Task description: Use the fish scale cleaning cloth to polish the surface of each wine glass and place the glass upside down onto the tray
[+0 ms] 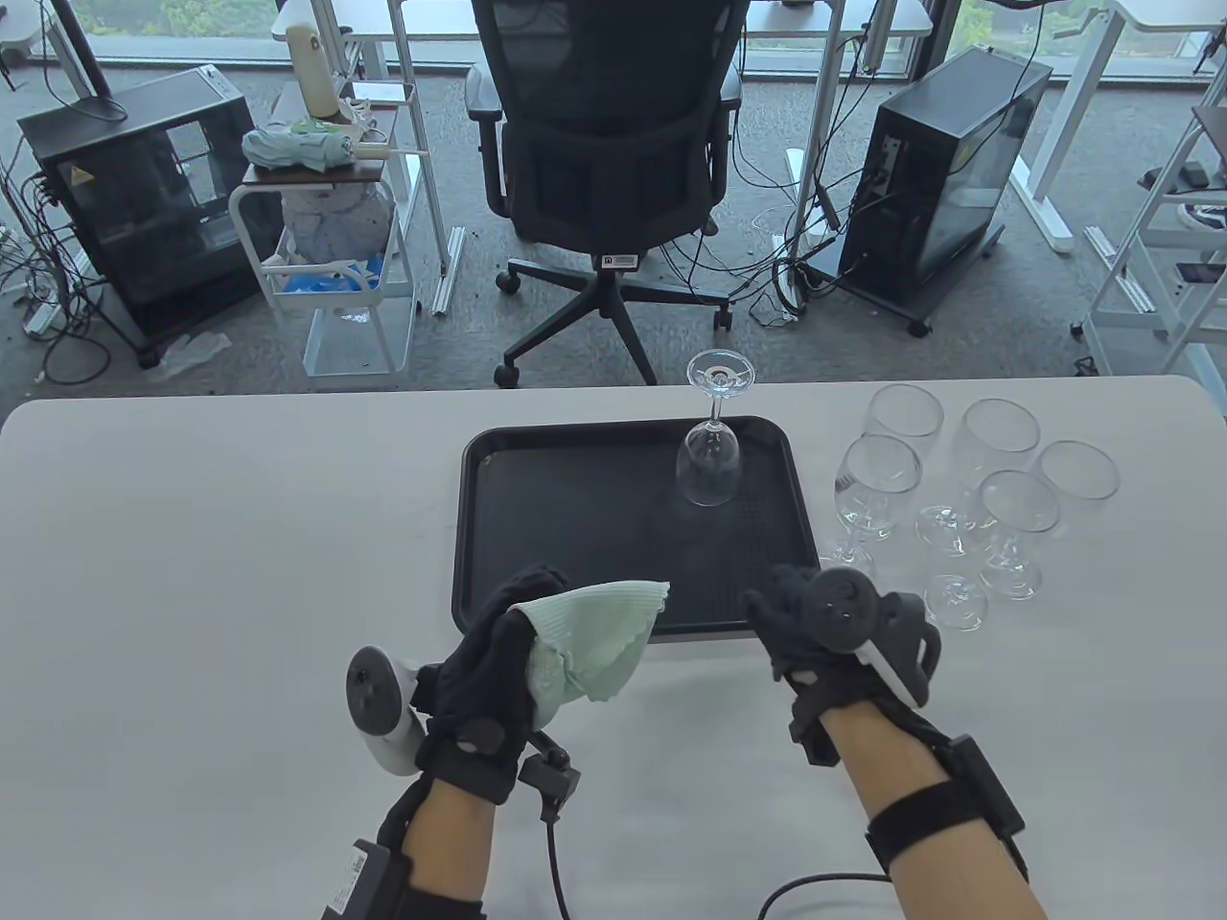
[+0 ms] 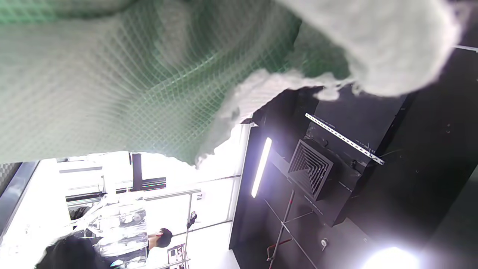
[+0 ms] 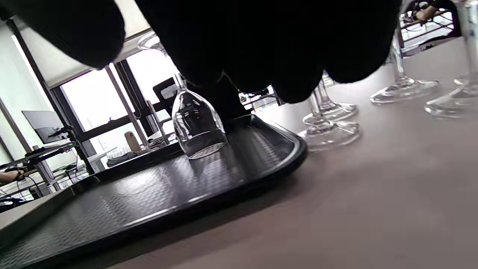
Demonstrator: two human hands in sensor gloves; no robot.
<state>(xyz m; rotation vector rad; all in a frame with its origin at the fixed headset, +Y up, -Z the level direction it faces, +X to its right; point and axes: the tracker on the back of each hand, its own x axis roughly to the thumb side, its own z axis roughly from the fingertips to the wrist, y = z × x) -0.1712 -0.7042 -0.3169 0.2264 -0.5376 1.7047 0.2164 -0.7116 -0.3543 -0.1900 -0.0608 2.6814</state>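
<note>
Cloth (image 1: 590,637) in left hand (image 1: 484,661), near tray (image 1: 575,623) edge

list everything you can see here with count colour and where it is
tray: 1, black, middle of the table
upside-down wine glass: 1, clear, on the tray's far right part
upright wine glasses: 5, clear, on the table right of the tray
cleaning cloth: 1, pale green, held in the left hand
table: 1, pale grey
office chair: 1, black, beyond the table
computer towers: 2, black, on the floor either side
left hand: black glove, grips the cloth
right hand: black glove, at the tray's near right corner, holds nothing
</note>
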